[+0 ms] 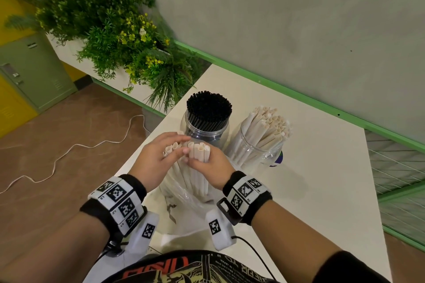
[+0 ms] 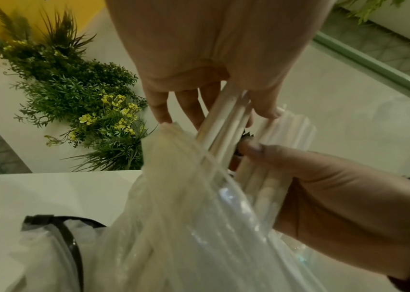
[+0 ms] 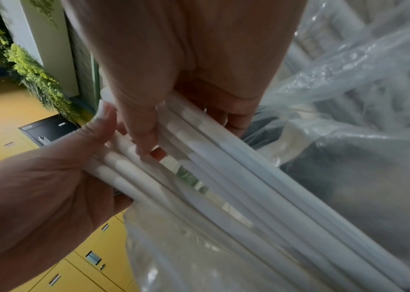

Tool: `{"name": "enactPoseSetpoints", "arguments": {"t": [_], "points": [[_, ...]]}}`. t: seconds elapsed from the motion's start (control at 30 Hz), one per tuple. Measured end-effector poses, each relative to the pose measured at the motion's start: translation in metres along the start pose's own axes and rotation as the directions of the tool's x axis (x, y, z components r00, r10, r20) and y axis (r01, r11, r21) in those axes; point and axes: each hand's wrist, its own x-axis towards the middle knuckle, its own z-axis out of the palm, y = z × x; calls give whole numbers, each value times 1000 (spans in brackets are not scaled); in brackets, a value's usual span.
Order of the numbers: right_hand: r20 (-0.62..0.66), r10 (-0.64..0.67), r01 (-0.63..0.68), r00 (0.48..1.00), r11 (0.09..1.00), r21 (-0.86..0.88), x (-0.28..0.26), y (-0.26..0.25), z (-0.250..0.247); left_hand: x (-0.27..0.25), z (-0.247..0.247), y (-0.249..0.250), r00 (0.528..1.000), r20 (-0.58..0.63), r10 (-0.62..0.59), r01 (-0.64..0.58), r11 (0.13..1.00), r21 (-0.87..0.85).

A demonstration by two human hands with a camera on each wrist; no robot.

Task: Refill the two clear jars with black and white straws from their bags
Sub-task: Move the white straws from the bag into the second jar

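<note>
Head view puts the work late in the job. At about 12 o'clock from the hands, the jar of black straws (image 1: 208, 119) stands packed tight, and at about 2 o'clock the jar of white straws (image 1: 262, 142) already holds a good sheaf, leaning, with room that looks left for more. So the black side reads as done, and the white side as partly filled; I judge the present step to be drawing another handful out of the clear bag (image 1: 184, 200), which stands on the white table (image 1: 322, 179) between the wrists.

Both hands are busy on the same bundle of white straws (image 1: 195, 156). The left hand (image 1: 158, 161) curls its fingers round one group of them, and the right hand (image 1: 213, 167) clasps the neighbouring group, the two hands touching.

The left wrist view adds what the head view hides: a second, crumpled bag with a dark strip (image 2: 56, 241) lying at 7 o'clock, seemingly empty. The right wrist view shows the right thumb (image 3: 139, 126) pressed across the straws, and the plastic (image 3: 349, 98) still sleeving their lower lengths.
</note>
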Motion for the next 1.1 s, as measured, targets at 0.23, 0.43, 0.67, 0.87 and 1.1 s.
{"name": "enactPoseSetpoints", "arguments": {"t": [0.23, 0.43, 0.67, 0.87, 1.1], "points": [[-164, -81, 111, 983, 977, 181, -25, -50, -52, 3, 5, -1, 994, -70, 85, -76, 990, 116], [-425, -150, 296, 892, 907, 300, -34, -98, -134, 11, 14, 6, 994, -38, 100, -92, 981, 169], [-587, -190, 358, 787, 915, 184, -28, -99, -173, 10, 18, 9, 994, -55, 99, -87, 979, 184], [-609, -196, 252, 768, 968, 7, -22, -75, -158, 6, 14, 9, 996, -67, 60, -48, 985, 164], [-414, -454, 142, 789, 790, -596, -20, -52, -151, 3, 11, 7, 997, -67, 34, -21, 985, 173]]}}
